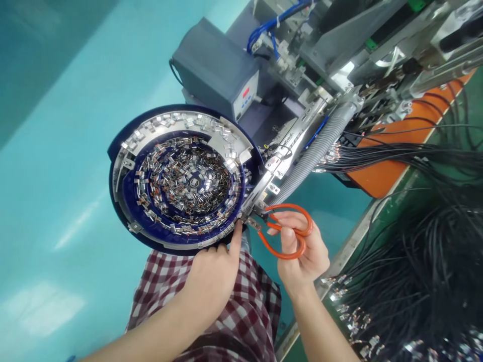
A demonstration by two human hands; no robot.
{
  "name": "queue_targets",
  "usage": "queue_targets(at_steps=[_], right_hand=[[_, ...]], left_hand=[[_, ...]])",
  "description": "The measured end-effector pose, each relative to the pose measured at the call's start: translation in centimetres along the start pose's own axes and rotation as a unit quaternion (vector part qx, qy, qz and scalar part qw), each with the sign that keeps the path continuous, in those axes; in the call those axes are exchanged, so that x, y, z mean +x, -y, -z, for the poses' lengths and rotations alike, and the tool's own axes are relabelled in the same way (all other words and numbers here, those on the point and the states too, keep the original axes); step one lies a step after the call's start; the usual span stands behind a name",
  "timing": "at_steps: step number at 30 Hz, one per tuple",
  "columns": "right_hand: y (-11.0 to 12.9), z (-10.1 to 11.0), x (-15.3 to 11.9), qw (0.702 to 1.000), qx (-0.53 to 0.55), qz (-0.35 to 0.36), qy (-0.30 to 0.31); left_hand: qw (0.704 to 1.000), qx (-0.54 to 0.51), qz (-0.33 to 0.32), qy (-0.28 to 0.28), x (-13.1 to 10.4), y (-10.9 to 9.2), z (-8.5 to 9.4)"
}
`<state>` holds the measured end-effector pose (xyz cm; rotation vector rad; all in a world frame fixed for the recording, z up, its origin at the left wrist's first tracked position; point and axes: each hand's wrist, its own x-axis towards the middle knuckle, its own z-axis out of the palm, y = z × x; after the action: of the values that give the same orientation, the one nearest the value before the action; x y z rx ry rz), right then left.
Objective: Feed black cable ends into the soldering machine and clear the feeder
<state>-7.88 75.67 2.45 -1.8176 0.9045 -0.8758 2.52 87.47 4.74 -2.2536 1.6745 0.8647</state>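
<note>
My right hand (304, 254) grips a pair of scissors with orange loop handles (310, 221). The scissors point up and left, and their tips are hard to make out against the metal track. My left hand (213, 274) stretches its index finger to the lower right rim of a blue vibratory feeder bowl (130, 203), where the metal feed track (277, 163) starts. The other left fingers curl by the rim, with nothing visible in them. Many small shiny metal parts (194, 176) fill the bowl and line its spiral ledges.
A grey control box (217, 65) with a red display stands behind the bowl. A grey corrugated hose (317, 151) runs beside the track to machinery. Black cables (385, 153) cross an orange board (388, 176); a big heap of black cables (422, 281) lies at lower right.
</note>
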Motion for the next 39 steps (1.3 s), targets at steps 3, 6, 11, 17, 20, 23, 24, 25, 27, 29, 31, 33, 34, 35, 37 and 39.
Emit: queue_targets(at_steps=[3, 6, 11, 17, 20, 23, 24, 25, 27, 29, 31, 33, 34, 35, 37, 39], right_hand=[[0.1, -0.3, 0.1, 1.000, 0.007, 0.016, -0.005], [0.1, -0.6, 0.1, 1.000, 0.010, 0.014, 0.011], [-0.1, -0.8, 0.3, 1.000, 0.002, 0.025, 0.007], [0.3, -0.7, 0.7, 0.995, -0.026, 0.079, 0.056], [0.6, -0.5, 0.5, 0.995, -0.018, 0.077, 0.069], [0.4, -0.4, 0.1, 0.998, -0.015, 0.053, 0.038], [0.3, -0.4, 0.0, 0.998, -0.016, 0.051, 0.030], [0.2, -0.4, 0.0, 0.998, -0.019, 0.056, 0.025], [0.1, -0.5, 0.2, 0.996, -0.034, 0.081, 0.023], [0.1, -0.7, 0.4, 0.993, -0.058, 0.101, 0.025], [0.3, -0.8, 0.7, 0.991, -0.073, 0.104, 0.037], [0.4, -0.8, 0.8, 0.991, -0.071, 0.100, 0.054], [0.4, -0.7, 0.8, 0.992, -0.063, 0.096, 0.060], [0.4, -0.7, 0.7, 0.993, -0.054, 0.089, 0.061], [0.3, -0.5, 0.5, 0.995, -0.040, 0.072, 0.053], [0.0, -0.3, 0.4, 0.997, -0.040, 0.060, 0.038]], left_hand=[[1.000, 0.008, 0.002, 0.000, 0.0, 0.4, -0.3], [1.000, -0.015, 0.007, 0.016, -0.4, 0.5, -0.1], [0.998, -0.054, 0.013, 0.024, -0.2, 0.4, 1.2], [0.997, -0.063, 0.025, 0.041, 1.3, 0.2, 2.6], [0.997, -0.065, 0.031, 0.036, 1.1, 0.3, 2.5], [0.997, -0.066, 0.027, 0.026, 0.3, 0.5, 1.9], [0.997, -0.065, 0.025, 0.024, 0.1, 0.6, 1.7], [0.997, -0.064, 0.025, 0.021, -0.2, 0.6, 1.6], [0.997, -0.066, 0.025, 0.015, -0.4, 0.7, 1.2], [0.997, -0.074, 0.021, 0.002, -0.5, 0.7, 1.0], [0.997, -0.081, 0.020, -0.005, -0.6, 0.7, 0.9], [0.996, -0.082, 0.020, -0.002, -0.6, 0.7, 0.9], [0.996, -0.081, 0.020, 0.003, -0.7, 0.7, 0.8], [0.997, -0.081, 0.018, 0.007, -0.7, 0.7, 0.8], [0.997, -0.080, 0.014, 0.009, -0.9, 0.8, 0.8], [0.997, -0.081, 0.012, 0.009, -0.9, 0.8, 0.8]])
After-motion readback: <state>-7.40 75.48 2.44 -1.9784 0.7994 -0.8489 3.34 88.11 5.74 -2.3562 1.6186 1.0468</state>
